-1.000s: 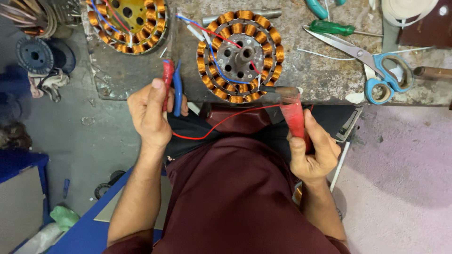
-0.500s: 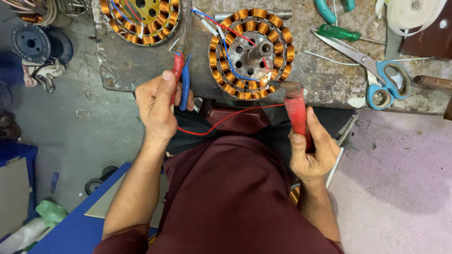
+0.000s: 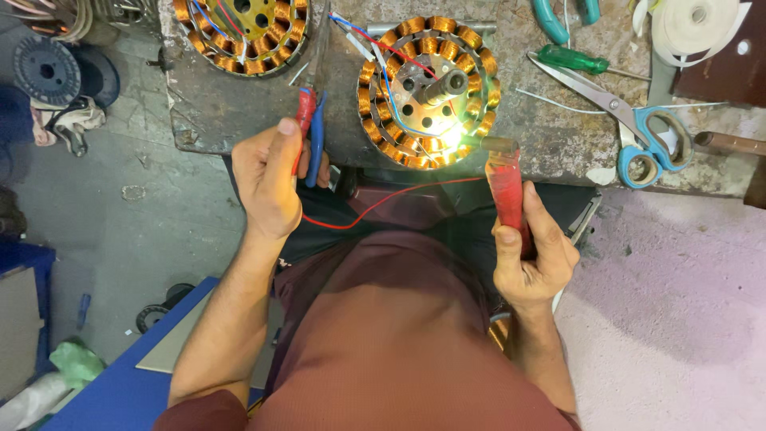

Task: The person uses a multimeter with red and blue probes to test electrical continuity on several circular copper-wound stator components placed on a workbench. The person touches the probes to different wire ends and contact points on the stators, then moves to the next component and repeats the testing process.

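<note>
While the left hand (image 3: 267, 172) pinches red-and-blue-handled pliers (image 3: 309, 136) at the bench edge (image 3: 215, 120), a copper-wound stator (image 3: 427, 92) lies flat mid-bench, glowing at its near rim. It looks heavy and rigid, its windings fragile; grasp the outer rim. The right hand (image 3: 531, 255) clamps a red-handled tool (image 3: 505, 187). No packages show.

Shiny copper wire coils on a dull metal stator (image 3: 427, 92), with a smooth steel shaft at the centre. Rough, stained, pitted stone or concrete workbench (image 3: 215, 104). Matt red plastic grip, worn, on the tool (image 3: 507, 195) in the right hand (image 3: 531, 259). Glossy red and blue plastic-sleeved plier handles (image 3: 311, 136) in the left hand (image 3: 267, 179). Bright steel scissors (image 3: 630, 128) with blue plastic loops. Soft maroon cloth shirt (image 3: 399, 343), probably cotton.
</note>
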